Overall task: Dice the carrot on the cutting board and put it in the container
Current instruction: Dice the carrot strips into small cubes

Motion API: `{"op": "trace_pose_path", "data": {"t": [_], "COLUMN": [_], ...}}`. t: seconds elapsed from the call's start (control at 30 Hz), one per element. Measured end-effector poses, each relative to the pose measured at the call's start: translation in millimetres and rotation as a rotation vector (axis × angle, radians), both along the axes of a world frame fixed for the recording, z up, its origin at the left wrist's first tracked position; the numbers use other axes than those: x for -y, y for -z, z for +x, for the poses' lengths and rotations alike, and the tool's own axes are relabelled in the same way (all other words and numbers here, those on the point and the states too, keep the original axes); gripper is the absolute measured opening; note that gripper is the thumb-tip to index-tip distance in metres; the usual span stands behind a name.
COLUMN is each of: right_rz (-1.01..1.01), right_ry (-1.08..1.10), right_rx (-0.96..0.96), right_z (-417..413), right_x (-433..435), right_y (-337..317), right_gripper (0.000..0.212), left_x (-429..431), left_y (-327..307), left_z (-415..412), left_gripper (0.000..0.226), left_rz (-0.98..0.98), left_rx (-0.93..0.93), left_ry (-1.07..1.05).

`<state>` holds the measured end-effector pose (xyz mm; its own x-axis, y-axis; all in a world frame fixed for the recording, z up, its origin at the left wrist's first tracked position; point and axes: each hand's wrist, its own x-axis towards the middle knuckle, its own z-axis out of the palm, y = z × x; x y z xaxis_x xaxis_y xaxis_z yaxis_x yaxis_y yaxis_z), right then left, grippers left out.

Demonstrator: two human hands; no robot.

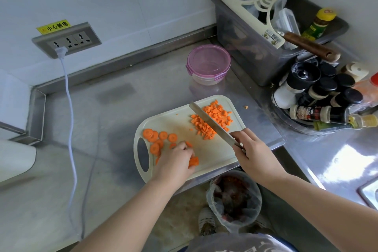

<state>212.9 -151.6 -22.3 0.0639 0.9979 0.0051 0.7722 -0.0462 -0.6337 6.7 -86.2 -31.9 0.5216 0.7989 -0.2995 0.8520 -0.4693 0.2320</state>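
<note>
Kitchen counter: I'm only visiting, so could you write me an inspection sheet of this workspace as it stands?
Surface: steel counter, one stray carrot bit beside the board.
Job's things: white cutting board carries diced carrot and uncut carrot slices; container behind it, purple lid on.
Clutter: grey tub of utensils, spice bottles at right.
Hands: left hand holds carrot pieces on the board; right hand grips knife, blade over the dice.
Cables: white cable plugged into wall socket, trailing across the counter.
Surroundings: lined waste bin below the counter edge.
</note>
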Motion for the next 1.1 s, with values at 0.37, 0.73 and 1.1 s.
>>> {"op": "trace_pose_path", "data": {"t": [0.37, 0.73, 1.1], "right_rz": [-0.014, -0.045, -0.074], "right_ry": [-0.004, -0.003, -0.01], "right_rx": [-0.006, -0.025, -0.03], "right_z": [-4, -9, -11], "right_x": [-5, -8, -12], "right_y": [2, 3, 3], "right_gripper": [0.028, 0.027, 0.027], "left_x": [-8, -51, -50], "left_y": [1, -1, 10], "left_z": [-5, 0, 8], "left_gripper": [0.044, 0.018, 0.021], "left_rz": [-0.102, -0.043, -0.138], "left_rx": [0.176, 0.025, 0.096], "left_ry": [-0.234, -0.018, -0.264]}}
